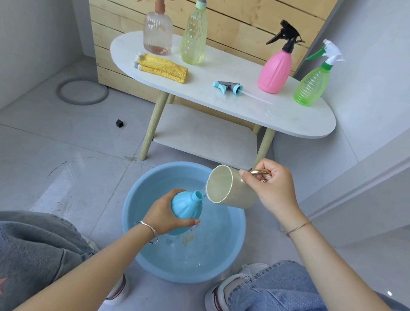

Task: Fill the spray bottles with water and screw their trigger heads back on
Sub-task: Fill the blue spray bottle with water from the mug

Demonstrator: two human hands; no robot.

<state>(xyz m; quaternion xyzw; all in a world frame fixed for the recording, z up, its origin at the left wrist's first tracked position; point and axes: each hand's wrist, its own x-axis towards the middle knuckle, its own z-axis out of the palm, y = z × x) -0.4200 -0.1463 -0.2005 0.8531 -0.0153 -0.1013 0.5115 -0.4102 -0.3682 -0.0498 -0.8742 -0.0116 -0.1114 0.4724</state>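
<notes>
My left hand (166, 216) grasps the blue spray bottle (186, 207) over the blue basin (133, 223), so spills fall there. My right hand (271, 183) grips the beige cup (230, 190), tipped against its mouth. Its trigger head (227, 87) waits near the table's (301, 124) front edge.

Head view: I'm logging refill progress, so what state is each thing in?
Light blue plastic bottle: headless, tilted, gripped by left hand.
Cream mug: tipped, pouring at bottle's neck, held by right hand.
Blue trigger head: off, lying on white table.
Blue round basin: holds water.
Pink plastic bottle: head on.
Green ribbed bottle: head on.
Yellow-green bottle: head on.
Clear pinkish bottle: head on.
Yellow cloth: folded.
</notes>
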